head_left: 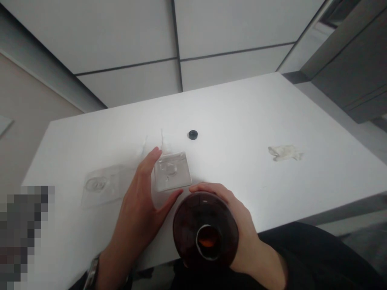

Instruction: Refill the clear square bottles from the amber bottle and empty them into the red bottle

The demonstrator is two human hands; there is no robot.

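Observation:
A dark brown glass bottle [185,217] with no cap on its mouth is in my right hand [243,219], whose fingers wrap round its far side. Its round opening faces up toward me. My left hand [140,201] is beside a clear square plastic box [178,179], with thumb and fingers spread around its left and near sides. Whether the fingers touch the box cannot be made out. A small round dark mark shows within the box. Beyond it, a black screw cap [193,135] lies on the white table [229,117].
Left of my left hand lies a clear plastic bag [102,185] with a coiled thing inside. Thin clear wrapping [162,141] is behind the box. A crumpled whitish glove or cloth [284,153] lies at the right. White panels [127,36] stand behind the table.

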